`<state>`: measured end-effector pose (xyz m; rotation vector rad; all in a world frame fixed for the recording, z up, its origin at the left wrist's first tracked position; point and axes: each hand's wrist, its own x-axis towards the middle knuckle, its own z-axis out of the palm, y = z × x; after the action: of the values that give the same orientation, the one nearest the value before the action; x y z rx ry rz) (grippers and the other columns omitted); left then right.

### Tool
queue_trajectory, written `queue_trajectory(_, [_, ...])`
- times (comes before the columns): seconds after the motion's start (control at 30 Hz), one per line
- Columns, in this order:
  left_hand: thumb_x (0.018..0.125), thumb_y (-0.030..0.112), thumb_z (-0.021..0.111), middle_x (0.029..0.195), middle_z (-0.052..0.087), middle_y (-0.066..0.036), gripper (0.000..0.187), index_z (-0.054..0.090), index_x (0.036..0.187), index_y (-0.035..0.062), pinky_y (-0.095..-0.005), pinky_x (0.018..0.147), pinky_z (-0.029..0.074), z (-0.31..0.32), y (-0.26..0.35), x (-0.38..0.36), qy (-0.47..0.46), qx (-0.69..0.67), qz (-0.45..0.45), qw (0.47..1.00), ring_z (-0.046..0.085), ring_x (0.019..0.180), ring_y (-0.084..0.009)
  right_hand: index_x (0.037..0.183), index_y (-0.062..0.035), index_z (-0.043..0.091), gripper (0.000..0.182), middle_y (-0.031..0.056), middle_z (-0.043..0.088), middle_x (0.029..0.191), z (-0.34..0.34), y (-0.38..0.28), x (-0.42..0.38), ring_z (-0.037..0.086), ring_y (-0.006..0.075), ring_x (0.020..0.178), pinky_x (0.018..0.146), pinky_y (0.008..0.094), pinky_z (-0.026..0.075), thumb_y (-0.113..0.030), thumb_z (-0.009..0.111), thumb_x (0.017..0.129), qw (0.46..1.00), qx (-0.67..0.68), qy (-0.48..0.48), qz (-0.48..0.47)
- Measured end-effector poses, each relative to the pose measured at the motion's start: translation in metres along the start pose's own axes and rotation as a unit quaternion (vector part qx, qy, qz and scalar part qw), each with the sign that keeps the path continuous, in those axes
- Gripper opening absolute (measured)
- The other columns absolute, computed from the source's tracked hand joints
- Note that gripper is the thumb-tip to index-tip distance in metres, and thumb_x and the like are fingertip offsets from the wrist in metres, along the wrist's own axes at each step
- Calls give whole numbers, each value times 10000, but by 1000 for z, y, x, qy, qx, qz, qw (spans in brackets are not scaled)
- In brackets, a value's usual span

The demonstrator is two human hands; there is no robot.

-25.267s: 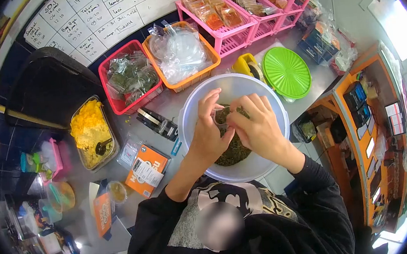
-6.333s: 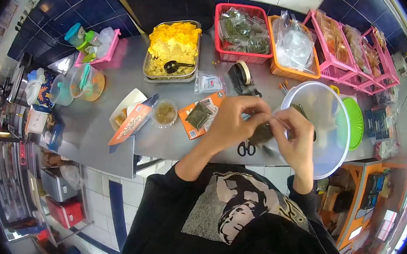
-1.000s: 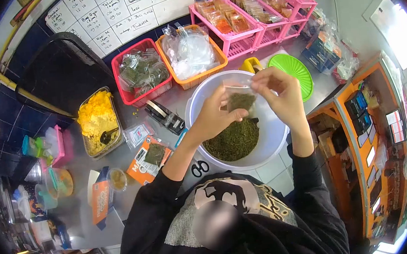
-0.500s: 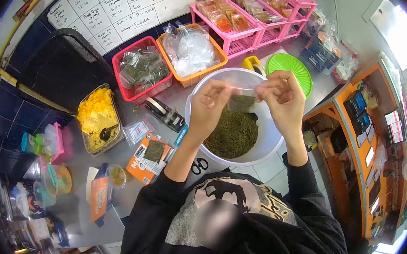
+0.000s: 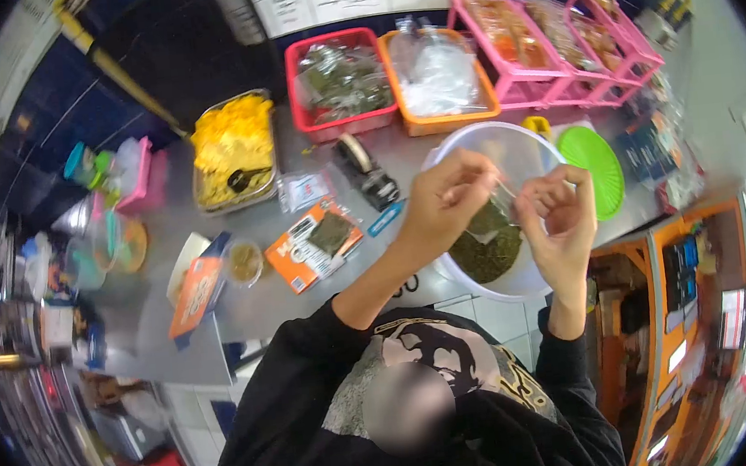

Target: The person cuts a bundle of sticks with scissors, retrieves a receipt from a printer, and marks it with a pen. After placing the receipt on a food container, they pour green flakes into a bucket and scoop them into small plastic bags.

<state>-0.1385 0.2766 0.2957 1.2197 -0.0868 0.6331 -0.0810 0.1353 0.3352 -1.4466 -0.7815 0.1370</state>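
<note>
My left hand point(image 5: 452, 197) pinches one top corner of a small clear plastic bag point(image 5: 492, 218) with some dark green stuff inside. The opposite corner sits between the fingertips of my right hand point(image 5: 561, 213), so the bag hangs tilted between both hands. Below it is a white round tub point(image 5: 521, 142), holding a heap of shredded dark green dried leaf point(image 5: 486, 258). My forearms and hands cover part of the tub. A filled flat bag of the same green stuff point(image 5: 331, 234) lies on an orange and white box point(image 5: 290, 261) to the left.
A red basket point(image 5: 345, 130) of filled bags and an orange basket point(image 5: 451, 124) of clear plastic stand behind. Nearby are a tape dispenser point(image 5: 367, 172), a tray of yellow food point(image 5: 234, 143), a cup point(image 5: 243, 262), scissors point(image 5: 407, 285), a green lid point(image 5: 595, 174) and pink racks point(image 5: 520, 84).
My view has swung left, so the table's things sit further right in the picture. Both hands still hold the bag, which now slopes down toward my right hand.
</note>
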Motion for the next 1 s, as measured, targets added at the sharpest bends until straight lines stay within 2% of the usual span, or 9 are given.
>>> queue_trajectory(0.13, [889,49,563,838,604,-8,71,585,948,14,-176,612,397,-22,19,-17,-14,103,-33,994,500,710,-22,1037,-20,382,365,88,563,877,22,5,-5,574,116,819,736,220,478,146,580,779,999,-2,-43,4])
queue_trajectory(0.23, [863,54,611,748,571,41,47,617,886,13,-175,507,306,-40,18,-28,18,115,20,993,388,589,-10,973,-17,421,312,66,569,851,54,4,-6,559,81,775,684,203,467,120,616,772,998,-45,-44,12])
queue_trajectory(0.37, [834,27,629,721,587,14,64,625,893,2,-193,528,372,-77,40,-53,37,285,22,958,470,605,-15,894,-22,461,267,23,570,741,85,20,-11,537,47,686,604,183,431,110,645,754,994,-50,-88,46])
queue_trajectory(0.5, [807,14,641,718,610,-36,144,619,950,13,-237,525,407,-117,34,-75,118,229,-43,965,529,587,-76,902,-8,450,231,55,567,701,138,55,-13,558,88,676,605,225,459,97,614,778,987,-9,-114,115])
queue_trajectory(0.6, [804,57,646,830,623,-78,244,590,1041,50,-330,591,437,-164,-5,-84,152,376,-87,910,569,657,-190,1018,3,470,276,155,619,799,171,124,-9,646,256,758,646,318,499,31,620,788,975,-109,-173,84])
queue_trajectory(0.67, [815,189,645,1026,592,-97,400,503,1181,112,-418,791,437,-195,-51,-95,138,729,-50,668,573,919,-276,1071,-3,470,341,169,622,824,180,198,-29,640,294,804,671,346,496,7,638,775,969,-195,-151,0])
queue_trajectory(0.73, [809,224,644,1073,572,-91,406,511,1177,117,-437,816,408,-194,-61,-101,130,725,-91,670,545,958,-276,1124,-9,471,407,184,625,848,183,225,-37,634,332,850,696,374,493,-17,657,762,949,-277,-128,-83])
queue_trajectory(0.8, [803,259,644,1120,552,-86,414,518,1172,121,-456,840,379,-196,-66,-104,120,718,-136,672,516,996,-276,1164,-22,472,471,167,610,841,180,232,-51,627,291,836,720,365,486,-33,679,740,968,-176,-155,87])
queue_trajectory(1.0, [689,168,763,1078,574,-170,604,456,1195,45,-440,820,423,-205,-55,-105,117,553,-168,807,555,995,-323,1183,-38,473,502,139,582,889,182,207,-38,611,232,776,719,319,496,-26,689,729,953,-149,-198,174])
